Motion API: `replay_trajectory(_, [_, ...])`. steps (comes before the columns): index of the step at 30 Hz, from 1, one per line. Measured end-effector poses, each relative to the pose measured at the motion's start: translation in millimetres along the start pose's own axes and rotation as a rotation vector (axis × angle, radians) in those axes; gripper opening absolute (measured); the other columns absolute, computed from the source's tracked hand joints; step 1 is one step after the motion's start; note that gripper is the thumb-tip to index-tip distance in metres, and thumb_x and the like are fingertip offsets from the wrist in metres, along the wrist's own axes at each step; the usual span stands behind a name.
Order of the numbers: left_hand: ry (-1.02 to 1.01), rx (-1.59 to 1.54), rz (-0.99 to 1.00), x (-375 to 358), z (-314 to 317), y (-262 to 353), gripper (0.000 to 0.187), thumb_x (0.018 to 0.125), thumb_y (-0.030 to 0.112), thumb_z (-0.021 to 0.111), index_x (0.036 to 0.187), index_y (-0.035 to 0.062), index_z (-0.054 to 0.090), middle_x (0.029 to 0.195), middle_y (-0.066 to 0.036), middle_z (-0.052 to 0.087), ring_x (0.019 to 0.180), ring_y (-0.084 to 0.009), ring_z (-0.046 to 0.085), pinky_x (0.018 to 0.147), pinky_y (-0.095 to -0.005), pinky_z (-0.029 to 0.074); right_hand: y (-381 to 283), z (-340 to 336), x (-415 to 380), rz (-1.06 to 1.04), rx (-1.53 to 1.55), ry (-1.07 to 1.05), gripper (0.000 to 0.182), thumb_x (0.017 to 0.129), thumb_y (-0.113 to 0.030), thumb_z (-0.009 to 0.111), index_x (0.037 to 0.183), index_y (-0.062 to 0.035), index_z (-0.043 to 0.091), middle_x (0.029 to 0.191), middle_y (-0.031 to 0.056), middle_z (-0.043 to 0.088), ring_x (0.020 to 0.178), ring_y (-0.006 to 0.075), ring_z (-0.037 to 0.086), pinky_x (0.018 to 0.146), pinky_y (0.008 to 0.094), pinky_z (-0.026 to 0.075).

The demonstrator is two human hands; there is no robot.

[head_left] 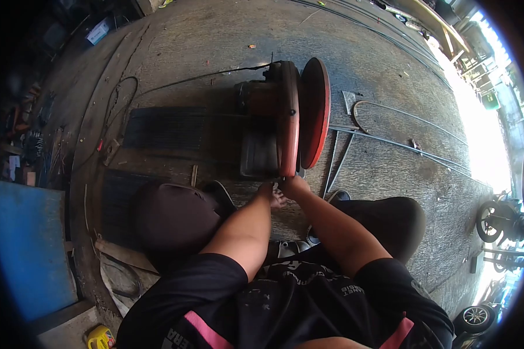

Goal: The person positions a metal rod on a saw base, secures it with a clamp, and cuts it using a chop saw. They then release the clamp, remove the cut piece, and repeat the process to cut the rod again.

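A red cut-off saw [288, 125] with a round red guard disc [315, 113] stands on the floor in front of me. Both my hands are close together at its near lower end. My left hand [278, 199] has its fingers bent, with a small shiny piece beside them; what they grip is hidden. Just to the right, my right hand [295, 187] reaches the saw's lower front edge, its fingers out of sight behind the back of the hand. Thin metal rods [390, 141] run from beside the disc toward the right.
A black cable [204, 74] trails left from the saw. Dark ribbed mats [163, 128] lie to its left. A bent metal loop [358, 116] rests on the floor at right. My knees flank the saw's near end. A blue panel [32, 244] stands far left, a motorbike [501, 218] far right.
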State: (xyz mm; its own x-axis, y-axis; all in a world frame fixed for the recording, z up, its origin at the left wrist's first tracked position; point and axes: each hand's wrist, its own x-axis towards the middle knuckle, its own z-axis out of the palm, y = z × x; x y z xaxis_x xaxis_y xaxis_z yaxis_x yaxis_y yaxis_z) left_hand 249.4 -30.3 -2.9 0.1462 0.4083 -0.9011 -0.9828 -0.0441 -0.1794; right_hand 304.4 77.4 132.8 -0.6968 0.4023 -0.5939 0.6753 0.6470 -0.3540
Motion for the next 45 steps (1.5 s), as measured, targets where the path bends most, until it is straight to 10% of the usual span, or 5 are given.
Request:
replay_trajectory(12, [-0.199, -0.648, 0.36, 41, -8, 14, 0.027, 0.089, 0.031, 0.048, 0.1, 0.0093, 0.06, 0.088, -0.006, 0.062, 0.079, -0.0187, 0.061, 0.075, -0.0316, 0.053, 45, 32, 28, 0.004, -0.038, -0.054, 0.036, 0.085, -0.032, 0.057, 0.106, -0.0038, 0.066, 0.112, 0.0192, 0.064, 0.106, 0.0339, 0.061, 0.088, 0.0412, 0.05])
replay_trajectory(23, [-0.086, 0.07, 0.259, 36, -19, 11, 0.027, 0.087, 0.033, 0.053, 0.096, 0.0081, 0.055, 0.081, -0.01, 0.058, 0.065, -0.0252, 0.058, 0.055, -0.0363, 0.051, -14, -10, -3, -0.11, 0.025, -0.265, 0.046, 0.089, -0.044, 0.047, 0.103, -0.0061, 0.067, 0.1, 0.0189, 0.067, 0.099, 0.0311, 0.065, 0.085, 0.042, 0.051])
replay_trajectory(33, [-0.344, 0.404, -0.185, 0, 7, -4, 0.041, 0.088, 0.046, 0.047, 0.105, 0.0099, 0.056, 0.097, -0.01, 0.058, 0.087, -0.0255, 0.058, 0.072, -0.0448, 0.048, 0, 24, 22, 0.066, 0.186, -0.206, 0.048, 0.09, -0.05, 0.046, 0.105, -0.0092, 0.065, 0.085, 0.0191, 0.068, 0.08, 0.0303, 0.069, 0.071, 0.0435, 0.055])
replay_trajectory(36, [-0.303, 0.066, 0.116, -4, 16, -15, 0.044, 0.088, 0.044, 0.044, 0.112, 0.0078, 0.055, 0.107, -0.011, 0.06, 0.095, -0.0282, 0.059, 0.085, -0.0479, 0.045, 25, 48, 42, -0.49, -0.51, -0.096, 0.047, 0.089, -0.05, 0.049, 0.11, -0.0112, 0.065, 0.091, 0.0198, 0.068, 0.084, 0.0309, 0.068, 0.071, 0.0414, 0.055])
replay_trajectory(45, [-0.084, -0.621, 0.13, -17, 27, -22, 0.046, 0.087, 0.025, 0.034, 0.123, 0.003, 0.052, 0.126, -0.021, 0.052, 0.122, -0.0357, 0.046, 0.098, -0.0459, 0.042, 36, 17, 26, 0.152, 0.662, -0.344, 0.037, 0.087, -0.038, 0.049, 0.101, -0.0114, 0.071, 0.092, 0.0114, 0.068, 0.079, 0.0288, 0.067, 0.068, 0.0415, 0.055])
